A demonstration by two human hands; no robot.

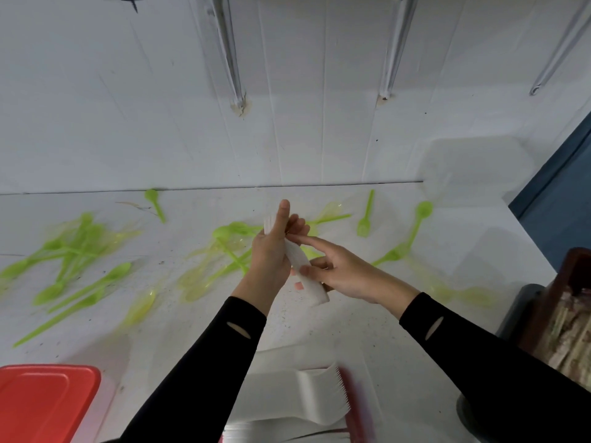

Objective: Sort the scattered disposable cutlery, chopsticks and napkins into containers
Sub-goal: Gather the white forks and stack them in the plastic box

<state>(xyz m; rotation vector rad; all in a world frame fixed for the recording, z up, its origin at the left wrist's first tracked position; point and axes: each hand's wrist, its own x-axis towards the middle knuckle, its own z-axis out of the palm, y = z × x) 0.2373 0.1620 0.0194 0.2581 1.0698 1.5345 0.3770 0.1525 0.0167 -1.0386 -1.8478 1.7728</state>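
Observation:
Above the middle of the white table, my left hand (275, 247) grips the upper part of a stack of white plastic forks (307, 276). My right hand (335, 270) pinches the stack's lower part, with the index finger stretched across it. Green plastic spoons (73, 251) lie in a heap at the left. More green spoons and pale yellow cutlery (224, 244) lie behind my hands. A green fork (366, 215) and a green spoon (415, 225) lie at the right. Near the bottom edge, a red-rimmed container (355, 401) holds a stack of white forks (307, 394).
A container with a red lid (44, 404) sits at the bottom left. A dark wooden holder with chopsticks (566, 321) stands at the right edge beside a grey cup (521, 308). The white wall (287, 107) rises behind the table (367, 330).

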